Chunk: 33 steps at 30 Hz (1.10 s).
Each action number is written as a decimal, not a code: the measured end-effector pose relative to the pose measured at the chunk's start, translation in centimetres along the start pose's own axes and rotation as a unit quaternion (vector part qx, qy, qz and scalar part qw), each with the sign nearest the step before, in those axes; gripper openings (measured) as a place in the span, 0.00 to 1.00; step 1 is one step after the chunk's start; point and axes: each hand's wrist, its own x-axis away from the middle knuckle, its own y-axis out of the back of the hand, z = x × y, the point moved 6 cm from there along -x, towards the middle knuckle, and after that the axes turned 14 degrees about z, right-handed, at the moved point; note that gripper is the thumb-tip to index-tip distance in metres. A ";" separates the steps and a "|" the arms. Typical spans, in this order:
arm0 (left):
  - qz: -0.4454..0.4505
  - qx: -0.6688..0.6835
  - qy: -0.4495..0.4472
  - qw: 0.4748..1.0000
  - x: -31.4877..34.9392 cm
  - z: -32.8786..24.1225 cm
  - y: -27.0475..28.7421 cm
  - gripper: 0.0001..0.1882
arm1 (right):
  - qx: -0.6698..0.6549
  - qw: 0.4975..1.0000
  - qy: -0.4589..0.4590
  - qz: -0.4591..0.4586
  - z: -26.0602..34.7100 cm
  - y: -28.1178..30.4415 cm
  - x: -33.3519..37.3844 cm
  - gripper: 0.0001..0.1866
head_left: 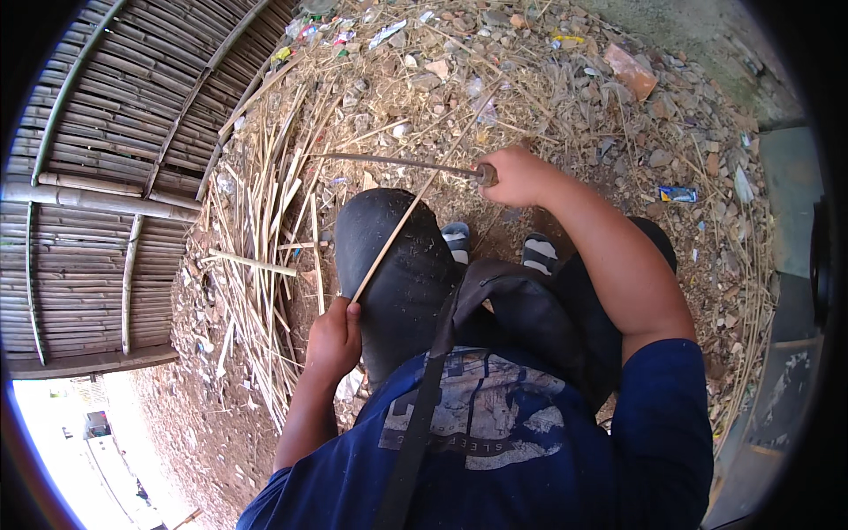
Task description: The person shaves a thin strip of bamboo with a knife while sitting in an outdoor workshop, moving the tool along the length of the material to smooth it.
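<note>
— What have the hands got?

— My left hand (334,340) is fisted tight around the near end of a thin bamboo strip (399,230). My right hand (517,175) is clenched on the handle of a long knife (397,162).

— Which way does the strip run?

— Up and away to the right from the left grip, over the black pad (397,283) on my knee. The blade lies almost level, pointing left, and crosses the strip just beside the right hand, so that hand is nearer the crossing.

— Around it?

— Bamboo offcuts (256,265) litter the ground (636,132); a bamboo screen (97,177) stands to the left.
</note>
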 end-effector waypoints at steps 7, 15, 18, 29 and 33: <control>0.011 0.001 0.010 1.000 -0.6 0.5 -0.4 0.17 | 0.029 0.999 0.031 0.005 0.3 -1.0 -0.7 0.14; -0.019 -0.027 0.037 0.999 0.4 0.4 -0.6 0.16 | 0.049 0.999 -0.018 0.012 2.4 1.4 1.1 0.15; -0.030 -0.058 0.045 0.997 -0.3 0.4 -1.1 0.15 | 0.036 0.999 -0.016 0.006 0.5 0.8 0.9 0.11; -0.056 -0.108 0.058 0.991 -0.2 0.1 -0.9 0.12 | 0.015 0.997 -0.048 0.061 -1.6 0.0 -0.3 0.15; -0.071 -0.111 0.050 0.990 0.4 0.0 -0.8 0.12 | 0.020 0.999 -0.028 0.027 0.5 1.2 0.6 0.15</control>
